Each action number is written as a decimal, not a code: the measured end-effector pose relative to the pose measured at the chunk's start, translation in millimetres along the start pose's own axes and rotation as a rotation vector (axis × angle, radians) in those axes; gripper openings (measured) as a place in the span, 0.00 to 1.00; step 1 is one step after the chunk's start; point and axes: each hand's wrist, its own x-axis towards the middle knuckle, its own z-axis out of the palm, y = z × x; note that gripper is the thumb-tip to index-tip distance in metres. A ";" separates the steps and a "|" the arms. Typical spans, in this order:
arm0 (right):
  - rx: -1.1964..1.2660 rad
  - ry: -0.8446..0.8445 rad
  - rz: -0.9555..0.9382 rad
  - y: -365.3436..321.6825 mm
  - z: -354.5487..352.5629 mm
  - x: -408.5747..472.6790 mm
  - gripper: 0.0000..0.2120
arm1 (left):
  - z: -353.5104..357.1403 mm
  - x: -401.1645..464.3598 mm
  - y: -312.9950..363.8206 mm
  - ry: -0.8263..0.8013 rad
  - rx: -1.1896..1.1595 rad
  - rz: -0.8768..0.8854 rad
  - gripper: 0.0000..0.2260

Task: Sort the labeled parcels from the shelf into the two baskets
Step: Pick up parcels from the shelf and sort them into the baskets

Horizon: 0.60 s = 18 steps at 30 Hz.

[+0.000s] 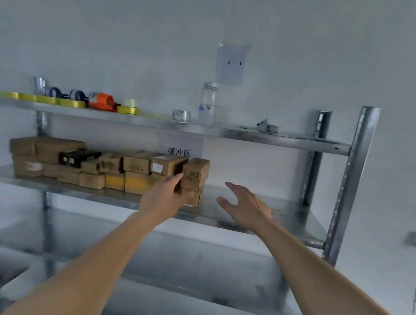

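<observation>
Metal shelf (pixel 259 222) fills the view, and the parcels (pixel 92 165) sit two layers deep along its middle level, packed from the left end to about the centre. No baskets in sight, so the sorting end of this job is somewhere off camera.

Both arms are up at the right end of the stack. Left hand (pixel 163 199) is against the end boxes, fingers curled at the near face of the top parcel (pixel 195 172); blur makes it hard to say, but it looks like touch, not a full grip. Right hand (pixel 245 207) is spread wide and empty, just beside the stack and clear of it.

My call on doing this well: bring the right palm in on the free side, squeeze the top parcel between both hands, and lift it straight up so the bottom parcel (pixel 192 197) stays put. Then read the label before turning away.
</observation>
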 end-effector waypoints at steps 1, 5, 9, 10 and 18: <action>0.006 -0.006 -0.004 -4.7 7.8 12.9 0.33 | 0.5 6.7 -10.4 0.000 0.005 -0.016 0.31; 0.017 -0.006 -0.016 -15.3 37.8 70.5 0.32 | 12.2 45.9 -48.9 0.008 0.031 -0.013 0.32; 0.061 -0.013 0.004 -15.4 66.7 140.8 0.31 | 33.6 107.4 -78.1 -0.002 0.015 0.008 0.28; 0.070 -0.014 0.010 -13.9 73.2 158.2 0.31 | 39.7 124.5 -83.7 -0.013 0.017 0.011 0.27; 0.131 -0.018 0.097 11.1 119.5 274.8 0.30 | 103.7 243.9 -119.9 -0.097 -0.071 -0.002 0.29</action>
